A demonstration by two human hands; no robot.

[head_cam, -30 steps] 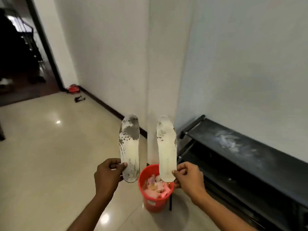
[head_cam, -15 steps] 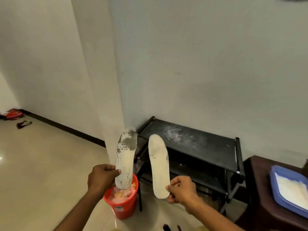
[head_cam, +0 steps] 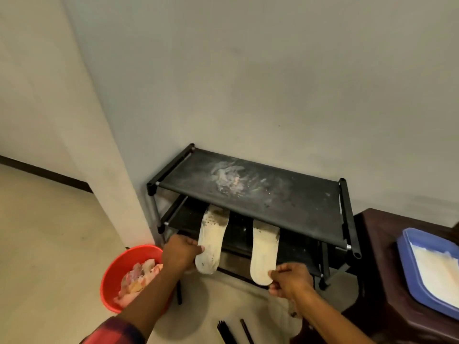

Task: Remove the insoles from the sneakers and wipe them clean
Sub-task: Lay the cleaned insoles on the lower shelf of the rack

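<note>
Gripping left insole [head_cam: 211, 244] by heel with fingers of left hand [head_cam: 180, 254], pinching right insole [head_cam: 264, 254] likewise in right hand [head_cam: 291, 281], toes poked under rack [head_cam: 260, 194] top shelf, probably to lay both flat off floor [head_cam: 49, 244].

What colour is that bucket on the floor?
The bucket is red; the head view shows it best.

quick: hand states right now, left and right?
Left hand: grips the stained insole at its near end.
Right hand: pinches the cleaner insole at its near end.
</note>
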